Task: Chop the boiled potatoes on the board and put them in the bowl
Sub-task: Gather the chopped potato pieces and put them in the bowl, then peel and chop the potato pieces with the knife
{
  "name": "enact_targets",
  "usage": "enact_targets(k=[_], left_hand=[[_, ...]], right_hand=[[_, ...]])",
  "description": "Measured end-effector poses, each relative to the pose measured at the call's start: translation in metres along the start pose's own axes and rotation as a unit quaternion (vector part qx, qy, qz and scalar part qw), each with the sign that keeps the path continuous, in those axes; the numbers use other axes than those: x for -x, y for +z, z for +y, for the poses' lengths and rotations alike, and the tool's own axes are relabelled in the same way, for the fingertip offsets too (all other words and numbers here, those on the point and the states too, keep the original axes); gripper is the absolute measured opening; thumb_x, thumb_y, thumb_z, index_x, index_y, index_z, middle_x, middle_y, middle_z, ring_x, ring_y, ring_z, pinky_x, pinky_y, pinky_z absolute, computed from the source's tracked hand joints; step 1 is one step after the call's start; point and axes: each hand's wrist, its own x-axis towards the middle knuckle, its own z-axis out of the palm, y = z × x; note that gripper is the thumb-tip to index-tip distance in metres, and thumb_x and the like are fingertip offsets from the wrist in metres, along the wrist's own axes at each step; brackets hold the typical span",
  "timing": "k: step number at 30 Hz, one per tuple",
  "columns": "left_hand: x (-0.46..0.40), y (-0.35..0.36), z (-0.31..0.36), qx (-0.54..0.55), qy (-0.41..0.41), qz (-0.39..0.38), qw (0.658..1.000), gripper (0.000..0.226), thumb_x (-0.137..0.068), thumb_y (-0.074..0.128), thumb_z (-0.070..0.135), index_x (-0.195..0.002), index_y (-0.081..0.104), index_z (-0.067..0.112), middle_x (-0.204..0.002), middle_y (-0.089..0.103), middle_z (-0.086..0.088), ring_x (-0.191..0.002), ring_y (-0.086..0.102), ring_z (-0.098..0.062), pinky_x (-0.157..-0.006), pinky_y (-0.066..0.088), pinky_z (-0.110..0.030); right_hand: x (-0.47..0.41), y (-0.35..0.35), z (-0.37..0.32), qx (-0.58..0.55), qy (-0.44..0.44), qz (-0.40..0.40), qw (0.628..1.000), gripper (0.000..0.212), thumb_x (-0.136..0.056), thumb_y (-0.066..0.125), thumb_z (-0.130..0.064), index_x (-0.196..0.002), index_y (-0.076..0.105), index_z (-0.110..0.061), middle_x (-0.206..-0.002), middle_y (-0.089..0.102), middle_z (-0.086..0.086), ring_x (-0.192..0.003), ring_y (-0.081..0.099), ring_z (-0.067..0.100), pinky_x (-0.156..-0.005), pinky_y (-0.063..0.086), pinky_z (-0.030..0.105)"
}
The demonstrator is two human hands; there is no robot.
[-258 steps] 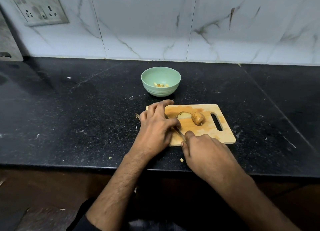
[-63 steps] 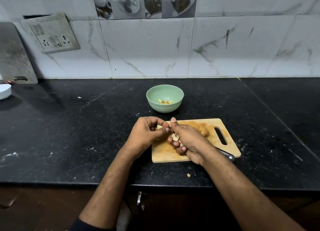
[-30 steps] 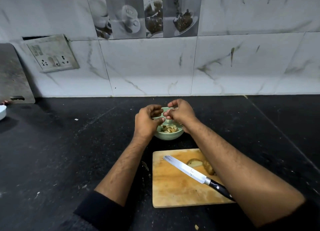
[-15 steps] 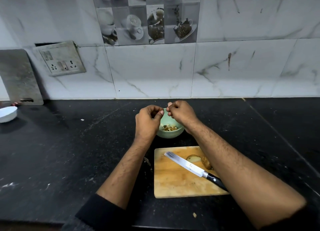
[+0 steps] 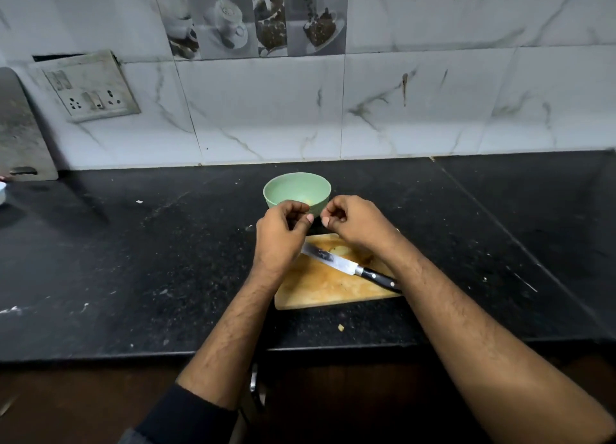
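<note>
Left hand: fingers curled, nothing seen held.
Right hand: fingers curled, nothing seen held.
Both hover between bowl and board.
Bowl: green, just beyond fingertips; pale chopped bits at bottom, mostly hidden.
Board: wooden, under and behind hands.
Knife: lying on board beneath right wrist, unheld.
Potato piece: uncut, on board just below right hand, partly hidden.
Step, judged: batch dropped in bowl.
Next: grasp knife handle, steady piece, chop.

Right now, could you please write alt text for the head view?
Two empty hands, left hand and right hand, hover with curled fingers between a green bowl and a wooden cutting board. A knife lies on the board, on a black counter.
</note>
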Motion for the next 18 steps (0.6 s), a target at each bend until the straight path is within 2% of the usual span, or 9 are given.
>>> enact_targets(k=[2, 4, 6, 8, 13, 15, 18], left_hand=[[0.012, 0.001, -0.004, -0.008, -0.004, -0.011, 1.000, 0.016, -0.089, 0.075, 0.020, -0.105, 0.075, 0.018, -0.086, 0.073, 0.013, -0.081, 0.065, 0.009, -0.071, 0.045, -0.002], [0.023, 0.002, -0.008, -0.019, -0.009, -0.023, 1.000, 0.017, -0.089, 0.075, 0.019, -0.105, 0.075, 0.018, -0.086, 0.073, 0.013, -0.078, 0.064, 0.011, -0.070, 0.043, -0.001], [0.033, 0.002, -0.013, -0.032, -0.019, -0.038, 0.999, 0.017, -0.089, 0.075, 0.019, -0.106, 0.074, 0.020, -0.087, 0.072, 0.013, -0.075, 0.060, 0.017, -0.069, 0.041, 0.001], [0.040, 0.000, -0.016, -0.043, -0.022, -0.052, 0.997, 0.018, -0.089, 0.075, 0.019, -0.107, 0.074, 0.021, -0.087, 0.071, 0.014, -0.076, 0.059, 0.019, -0.068, 0.040, 0.002], [0.052, -0.013, -0.021, -0.044, -0.030, -0.061, 0.997, 0.018, -0.089, 0.075, 0.019, -0.107, 0.074, 0.020, -0.088, 0.071, 0.014, -0.078, 0.059, 0.018, -0.068, 0.041, 0.001], [0.053, -0.017, -0.022, -0.041, -0.030, -0.060, 0.997, 0.018, -0.089, 0.075, 0.019, -0.108, 0.074, 0.019, -0.088, 0.071, 0.014, -0.078, 0.059, 0.017, -0.069, 0.041, 0.001], [0.055, -0.023, -0.024, -0.039, -0.033, -0.056, 0.997, 0.020, -0.088, 0.076, 0.019, -0.108, 0.074, 0.018, -0.087, 0.071, 0.013, -0.076, 0.060, 0.016, -0.071, 0.042, 0.000]], right_hand=[[0.014, -0.004, 0.004, 0.089, -0.002, -0.039, 0.995, 0.011, -0.094, 0.068, -0.023, -0.105, 0.069, -0.027, -0.096, 0.065, -0.013, -0.103, 0.056, 0.010, -0.093, 0.046, 0.034], [0.023, -0.003, 0.009, 0.189, -0.002, -0.079, 0.979, 0.021, -0.095, 0.067, -0.023, -0.114, 0.066, -0.033, -0.108, 0.065, -0.014, -0.115, 0.045, 0.014, -0.102, 0.032, 0.042], [0.025, 0.003, 0.014, 0.243, -0.016, -0.095, 0.965, 0.027, -0.095, 0.067, -0.022, -0.116, 0.064, -0.037, -0.119, 0.065, -0.014, -0.121, 0.044, 0.018, -0.101, 0.028, 0.045], [0.023, 0.009, 0.015, 0.261, -0.025, -0.085, 0.961, 0.031, -0.093, 0.066, -0.018, -0.115, 0.064, -0.041, -0.120, 0.065, -0.013, -0.120, 0.046, 0.020, -0.099, 0.029, 0.045], [0.016, 0.011, 0.008, 0.317, -0.042, -0.087, 0.944, 0.029, -0.093, 0.069, -0.019, -0.116, 0.066, -0.036, -0.120, 0.065, -0.011, -0.116, 0.055, 0.017, -0.100, 0.032, 0.045], [0.014, 0.011, 0.006, 0.307, -0.054, -0.059, 0.948, 0.026, -0.093, 0.068, -0.019, -0.115, 0.067, -0.035, -0.118, 0.066, -0.011, -0.113, 0.058, 0.016, -0.098, 0.034, 0.044], [0.017, 0.014, -0.002, 0.231, -0.084, 0.010, 0.969, 0.024, -0.092, 0.070, -0.021, -0.111, 0.068, -0.035, -0.114, 0.065, -0.013, -0.110, 0.059, 0.015, -0.094, 0.039, 0.040]])
